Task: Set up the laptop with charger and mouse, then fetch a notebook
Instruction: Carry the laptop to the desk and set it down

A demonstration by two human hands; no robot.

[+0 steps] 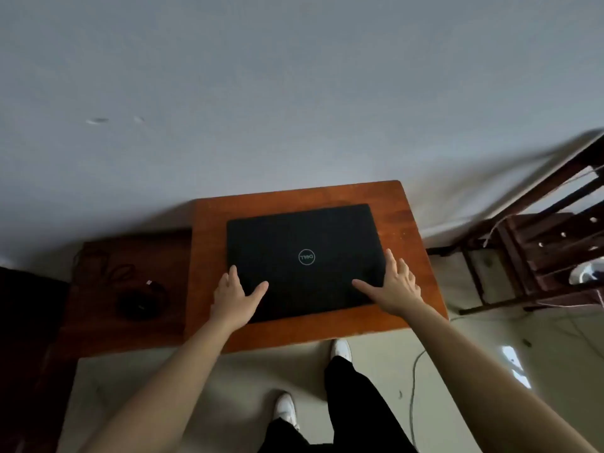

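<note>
A closed black laptop (304,246) with a round logo lies flat on a small orange-brown wooden table (408,223). My left hand (233,294) rests at its near left corner, thumb on the lid and fingers along the left edge. At the near right corner sits my right hand (394,286), thumb on the lid, fingers spread down the right side. Neither hand has lifted the laptop. A coiled black charger with cable (140,299) lies on a lower dark wooden surface (98,328) to the left. No mouse or notebook shows.
A grey wall (261,93) stands right behind the table. A dark wooden rack or chair (539,250) stands at the right. A thin cable (413,387) runs across the pale floor near my white shoes (284,410).
</note>
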